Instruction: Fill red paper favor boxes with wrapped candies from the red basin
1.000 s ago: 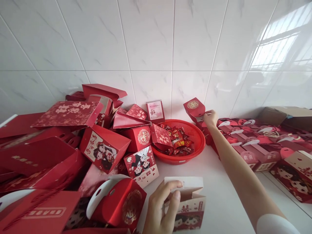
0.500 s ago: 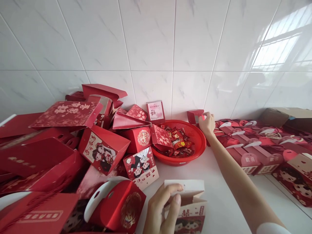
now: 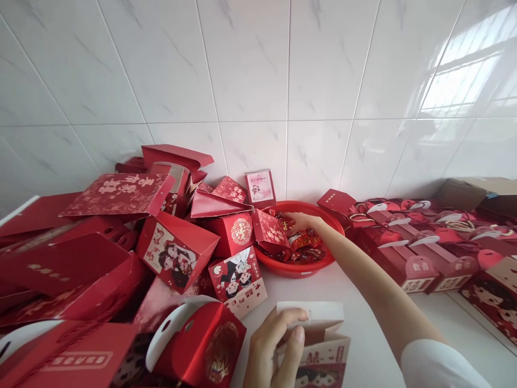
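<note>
My left hand [image 3: 272, 350] is closed around the side of a cream and red gift box [image 3: 321, 358], thumb and fingers pinching its wall. The box stands upright on the white surface, its white top flap raised and its mouth open. My right hand [image 3: 305, 222] reaches into a red plastic basket [image 3: 337, 231], fingers stretched out and apart over the wrapped candies [image 3: 305, 241]. Its fingertips partly disappear among the candies. A red patterned box [image 3: 270, 230] leans into the basket's left side.
Red gift boxes [image 3: 177, 248] lie heaped on the left. Rows of handled gift boxes [image 3: 420, 264] stand at the right, with a brown cardboard box [image 3: 460, 193] behind them. A red box [image 3: 337, 200] leans by the tiled wall [image 3: 250, 64] behind the basket.
My right hand has left the red box by the wall and moved left into the basket of candies. That box now sits turned and tilted. My left hand still holds the gift box.
</note>
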Demonstrator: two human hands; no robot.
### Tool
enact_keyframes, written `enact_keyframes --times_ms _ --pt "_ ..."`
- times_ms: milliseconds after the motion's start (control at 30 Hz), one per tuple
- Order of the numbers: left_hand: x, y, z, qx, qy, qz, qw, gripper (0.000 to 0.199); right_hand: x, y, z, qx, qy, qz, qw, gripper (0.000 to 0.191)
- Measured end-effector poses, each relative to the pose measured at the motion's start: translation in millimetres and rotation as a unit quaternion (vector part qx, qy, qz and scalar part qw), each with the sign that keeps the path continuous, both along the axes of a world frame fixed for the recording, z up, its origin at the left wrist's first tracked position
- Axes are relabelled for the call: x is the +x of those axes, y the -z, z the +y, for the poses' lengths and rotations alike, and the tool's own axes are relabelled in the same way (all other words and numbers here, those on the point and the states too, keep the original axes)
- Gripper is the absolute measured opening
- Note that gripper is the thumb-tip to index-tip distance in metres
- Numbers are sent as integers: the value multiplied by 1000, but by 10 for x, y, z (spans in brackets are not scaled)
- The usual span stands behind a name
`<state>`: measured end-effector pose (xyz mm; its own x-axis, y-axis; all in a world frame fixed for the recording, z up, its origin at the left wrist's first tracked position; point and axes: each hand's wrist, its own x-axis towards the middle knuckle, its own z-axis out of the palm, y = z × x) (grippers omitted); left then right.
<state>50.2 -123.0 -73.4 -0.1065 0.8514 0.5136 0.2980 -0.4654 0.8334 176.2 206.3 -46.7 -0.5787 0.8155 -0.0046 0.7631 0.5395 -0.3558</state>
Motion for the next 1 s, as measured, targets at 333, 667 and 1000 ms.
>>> enact_keyframes --times_ms 333,667,1000 --pt "-6 -4 1 9 29 -19 999 20 179 -202 -142 -192 -28 -91 977 23" --pt "-12 -24 11 19 22 -3 1000 17 170 -165 -54 -70 65 -69 993 65" --pt "-3 12 -8 -18 5 12 1000 20 122 76 -46 -130 7 -77 989 86"
